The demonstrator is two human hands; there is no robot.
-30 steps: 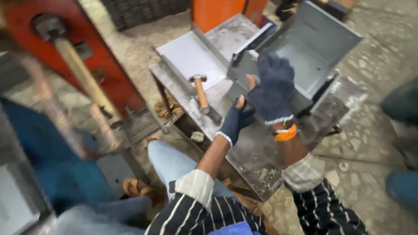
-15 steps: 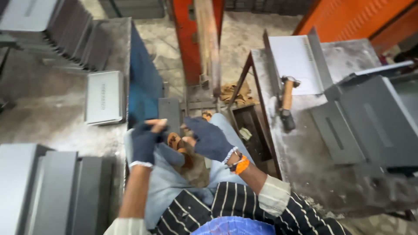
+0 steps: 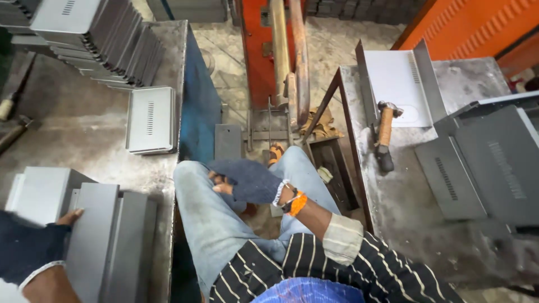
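Left hand (image 3: 31, 247), in a dark fingerless glove, is on the near stack of folded grey sheet-metal panels (image 3: 106, 235) standing on edge at the corner of the left steel bench (image 3: 84, 140). Bare fingertips (image 3: 72, 216) curl over the top edge of one panel, thumb side hidden by the glove cuff, so it's a partial hook on that edge, not a full clamp. Looks like the panels stand on edge so one can be peeled off by its lip.

Right hand (image 3: 250, 180), same kind of glove, rests loosely curled on the jeans-clad left thigh (image 3: 208, 219); holding nothing, orange band at the wrist.

Ahead of the left fingertips: a single flat grey panel with a vent slot (image 3: 150, 119) lying on the bench, and beyond it a slanted row of more grey panels (image 3: 101, 39).

Across from the right fingers, past the knee: right steel bench (image 3: 415, 224) with a wooden-handled hammer (image 3: 385, 134), a white folded sheet (image 3: 396, 84) beside it, and dark grey vented covers (image 3: 483, 168) further right. Red press frame (image 3: 264, 50) sits between the benches.
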